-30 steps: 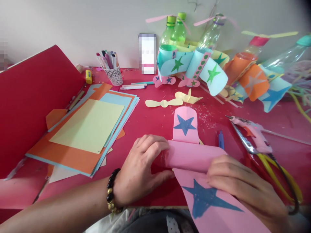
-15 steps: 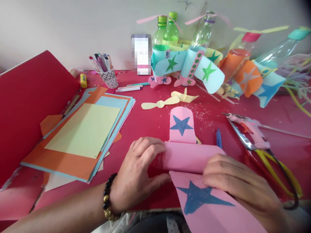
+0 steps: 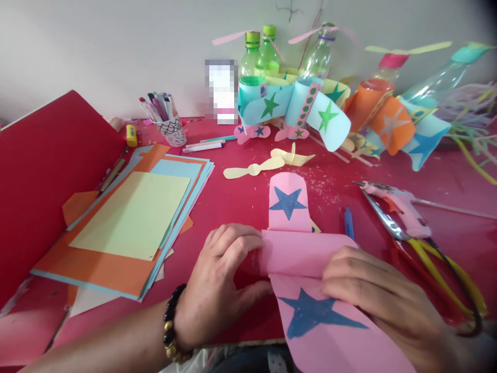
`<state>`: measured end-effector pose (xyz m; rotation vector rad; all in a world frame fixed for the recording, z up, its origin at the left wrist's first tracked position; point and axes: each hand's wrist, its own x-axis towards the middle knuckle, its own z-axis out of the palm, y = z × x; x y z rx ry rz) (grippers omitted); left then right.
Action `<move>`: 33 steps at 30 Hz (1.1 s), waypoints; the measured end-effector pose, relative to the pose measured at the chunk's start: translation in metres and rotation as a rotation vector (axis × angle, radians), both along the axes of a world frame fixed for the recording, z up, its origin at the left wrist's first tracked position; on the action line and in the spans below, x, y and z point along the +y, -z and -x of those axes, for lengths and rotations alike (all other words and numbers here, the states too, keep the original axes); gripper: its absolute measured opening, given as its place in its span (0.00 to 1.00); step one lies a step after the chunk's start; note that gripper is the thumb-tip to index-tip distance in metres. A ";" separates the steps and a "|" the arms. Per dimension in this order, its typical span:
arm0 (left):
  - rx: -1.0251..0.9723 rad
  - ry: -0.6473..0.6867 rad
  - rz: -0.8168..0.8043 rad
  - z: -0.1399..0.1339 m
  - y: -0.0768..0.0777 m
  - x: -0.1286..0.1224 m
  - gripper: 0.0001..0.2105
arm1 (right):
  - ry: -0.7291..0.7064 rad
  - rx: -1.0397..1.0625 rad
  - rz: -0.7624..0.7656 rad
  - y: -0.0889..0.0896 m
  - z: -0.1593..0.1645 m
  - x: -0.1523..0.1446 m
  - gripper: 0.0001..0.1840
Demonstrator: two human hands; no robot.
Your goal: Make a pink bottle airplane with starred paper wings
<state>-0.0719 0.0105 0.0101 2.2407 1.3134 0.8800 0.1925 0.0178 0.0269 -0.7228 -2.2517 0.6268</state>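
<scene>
A pink paper plane (image 3: 303, 254), its body a rolled tube, lies crosswise at the table's front edge. One wing with a blue star (image 3: 288, 202) points away from me; the other, with a larger blue star (image 3: 320, 313), hangs toward my lap. My left hand (image 3: 229, 282) is curled round the tube's left end, thumb below and fingers above, where something clear shows faintly. Over the right end, my right hand (image 3: 376, 290) bends its fingers onto the tube and near wing. Its thumb is hidden. A bit of yellow paper (image 3: 316, 226) peeks out behind the tube.
Bottle planes (image 3: 267, 98) stand along the wall. A pink glue gun (image 3: 404, 207), scissors (image 3: 423, 254) and a blue pen (image 3: 348, 223) are at right. Coloured paper sheets (image 3: 135, 215) are stacked at left, near a pen cup (image 3: 171, 129). Yellow propellers (image 3: 254, 169) lie ahead.
The view has shifted slightly. Both hands keep nearly the same hold on the pink paper plane, which has barely moved.
</scene>
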 end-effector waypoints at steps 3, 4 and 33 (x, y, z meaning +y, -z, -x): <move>0.003 0.000 -0.023 -0.001 0.000 0.001 0.18 | -0.005 0.006 0.010 0.001 0.001 0.001 0.13; 0.005 0.002 -0.024 0.000 0.000 0.001 0.19 | -0.004 0.006 0.012 0.001 0.001 0.001 0.13; -0.015 0.037 -0.056 0.000 0.003 -0.001 0.13 | 0.009 -0.089 -0.101 -0.001 -0.004 0.000 0.14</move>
